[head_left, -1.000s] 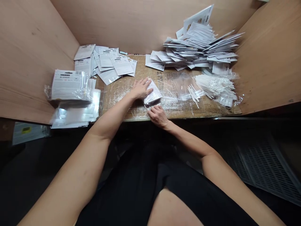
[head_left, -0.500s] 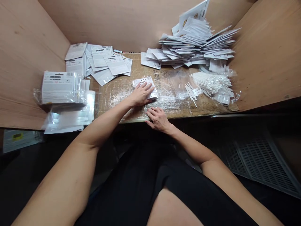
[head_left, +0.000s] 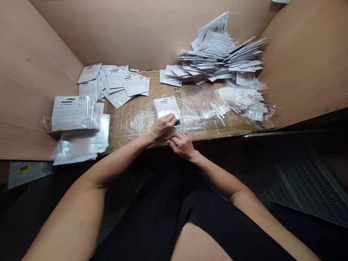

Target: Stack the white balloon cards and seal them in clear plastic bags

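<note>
A white card in a clear bag (head_left: 166, 107) lies flat in the middle of the worn wooden bench (head_left: 136, 116). My left hand (head_left: 161, 127) rests on the bag's near edge, fingers curled down onto the plastic. My right hand (head_left: 181, 144) sits just right of it at the bench's front edge, fingertips pinched at the clear flap of the bag. Both hands touch each other's fingertips over the flap.
A tall heap of white cards (head_left: 217, 58) fills the back right. White strips in clear film (head_left: 241, 99) lie at the right. Finished bagged cards (head_left: 116, 81) spread at the back left, with stacks of clear bags (head_left: 76, 123) on the left. Wooden walls enclose three sides.
The bagged card was turned flat and slid away from me. My left hand drew back from on top of it to its near edge, and my right hand came up to meet it.
</note>
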The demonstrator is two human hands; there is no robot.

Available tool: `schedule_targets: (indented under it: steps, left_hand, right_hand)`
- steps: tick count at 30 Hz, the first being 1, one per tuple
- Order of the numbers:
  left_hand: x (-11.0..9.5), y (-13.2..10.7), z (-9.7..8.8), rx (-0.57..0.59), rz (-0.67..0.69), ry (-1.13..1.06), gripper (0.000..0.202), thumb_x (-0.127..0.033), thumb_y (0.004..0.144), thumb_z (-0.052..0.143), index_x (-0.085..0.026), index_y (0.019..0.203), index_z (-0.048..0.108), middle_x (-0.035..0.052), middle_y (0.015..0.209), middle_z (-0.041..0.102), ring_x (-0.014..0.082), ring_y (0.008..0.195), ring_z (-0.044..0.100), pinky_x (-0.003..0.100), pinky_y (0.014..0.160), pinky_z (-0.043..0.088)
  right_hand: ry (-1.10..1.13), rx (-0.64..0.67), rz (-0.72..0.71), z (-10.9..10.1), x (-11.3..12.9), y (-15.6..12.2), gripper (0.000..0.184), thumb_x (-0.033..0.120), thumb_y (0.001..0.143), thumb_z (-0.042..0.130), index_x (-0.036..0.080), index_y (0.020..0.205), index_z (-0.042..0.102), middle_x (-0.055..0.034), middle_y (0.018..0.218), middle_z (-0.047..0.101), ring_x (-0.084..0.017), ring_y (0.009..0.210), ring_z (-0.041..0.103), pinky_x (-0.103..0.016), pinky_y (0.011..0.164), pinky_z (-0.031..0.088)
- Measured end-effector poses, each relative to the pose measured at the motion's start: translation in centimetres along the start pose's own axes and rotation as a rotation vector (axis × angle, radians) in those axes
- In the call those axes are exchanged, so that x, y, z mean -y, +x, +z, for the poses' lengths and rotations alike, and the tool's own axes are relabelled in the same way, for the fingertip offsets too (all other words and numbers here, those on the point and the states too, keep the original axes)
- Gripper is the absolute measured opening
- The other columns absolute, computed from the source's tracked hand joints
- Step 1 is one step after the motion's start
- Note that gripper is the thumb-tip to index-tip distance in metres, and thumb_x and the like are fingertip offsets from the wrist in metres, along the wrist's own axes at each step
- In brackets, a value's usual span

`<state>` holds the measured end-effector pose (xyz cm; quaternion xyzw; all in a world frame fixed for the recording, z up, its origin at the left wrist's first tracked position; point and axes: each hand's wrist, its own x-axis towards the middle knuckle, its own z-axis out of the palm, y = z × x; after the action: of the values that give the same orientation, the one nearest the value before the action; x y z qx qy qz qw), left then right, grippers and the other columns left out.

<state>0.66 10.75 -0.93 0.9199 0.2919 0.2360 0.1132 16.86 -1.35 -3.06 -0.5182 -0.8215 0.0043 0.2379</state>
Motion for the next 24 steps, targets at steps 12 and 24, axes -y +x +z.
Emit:
schedule_targets:
  steps: [12, 24]
  left_hand:
    - [1.3, 1.9, -5.6, -0.326, -0.185, 0.158, 0.03, -0.024, 0.109, 0.05, -0.023, 0.115, 0.079, 0.0147, 0.107, 0.072, 0.0333, 0.112, 0.065, 0.054, 0.102, 0.055]
    - [3.1, -0.7, -6.1, -0.126, -0.03, -0.147, 0.031, -0.038, 0.109, 0.058, -0.02, 0.116, 0.081, 0.0124, 0.113, 0.082, 0.0262, 0.105, 0.076, 0.044, 0.098, 0.062]
  right_hand:
    - [0.156, -0.059, 0.292, -5.6, -6.3, 9.8, 0.021, 0.031, 0.112, 0.054, 0.018, 0.119, 0.069, -0.0111, 0.089, 0.07, -0.027, 0.083, 0.064, -0.041, 0.082, 0.05]
    - [-0.069, 0.308, 0.482, -5.3, -2.3, 7.2, 0.067, 0.068, 0.104, 0.067, 0.012, 0.14, 0.058, -0.0218, 0.121, 0.079, -0.037, 0.107, 0.074, -0.044, 0.09, 0.053]
